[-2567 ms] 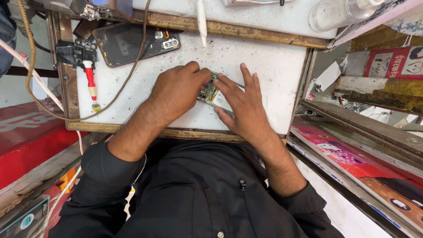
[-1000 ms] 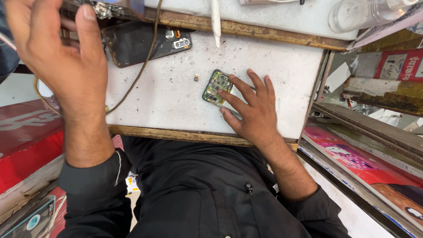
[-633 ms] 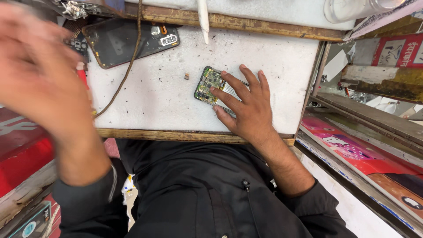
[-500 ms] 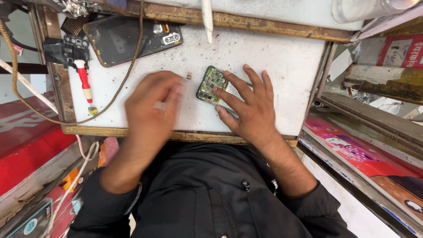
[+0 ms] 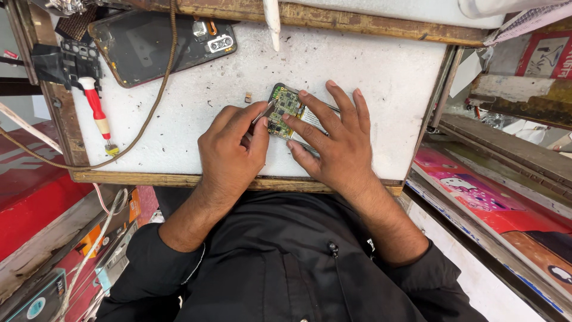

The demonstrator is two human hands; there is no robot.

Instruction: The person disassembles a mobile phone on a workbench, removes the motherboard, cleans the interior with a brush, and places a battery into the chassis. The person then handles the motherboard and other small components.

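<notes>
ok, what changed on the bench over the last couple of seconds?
The left hand had lifted up and off to the left; it has come back down and now pinches thin tweezers at the edge of the small green circuit board. The right hand stayed pressed on the board. The dark phone back cover and red-handled screwdriver did not move.
</notes>
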